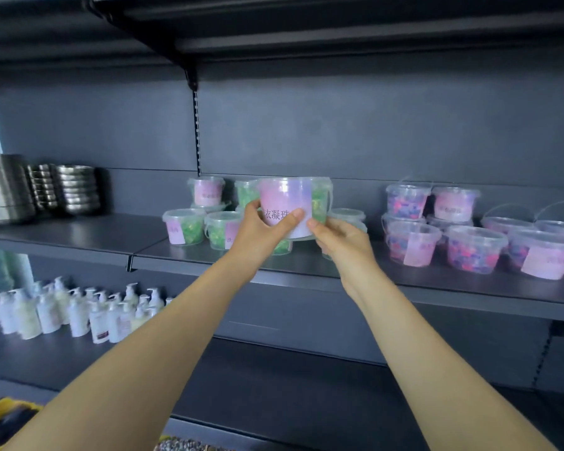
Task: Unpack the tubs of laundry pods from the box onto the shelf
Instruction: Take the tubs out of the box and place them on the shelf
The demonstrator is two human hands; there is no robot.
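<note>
Here, in the head view, a person stocks a dark metal shelf (437, 281) with laundry pods, both bare arms stretched forward. The tub (290, 196) in hand is clear plastic with green pods and a pink-and-lilac label. It is held upright above the shelf's middle, in the cluster of green tubs (189, 226) already set out.

The left hand (258, 232) curls round the tub's lower left side, its thumb pressed across the label. The right hand (342, 237) pinches the lower right edge with curled fingers. Another green tub sits directly below the raised one. Whether the two touch cannot be told, since the hands hide the join.

To the right, well apart, stand purple-and-blue tubs (472, 249), some stacked two high. Steel bowls (75, 188) fill the shelf's far left, and pump bottles (79, 314) line the shelf below. The box is not plainly in view.

The move looks like a stacking placement, and the risk lies in the landing. If the tub comes down off-centre on the lid beneath, it could tilt and slide once the hands let go. The neighbours stand close, so a sideways nudge from a withdrawing wrist might push a front tub towards the shelf's edge. The loose bail handles could also catch a finger.
</note>
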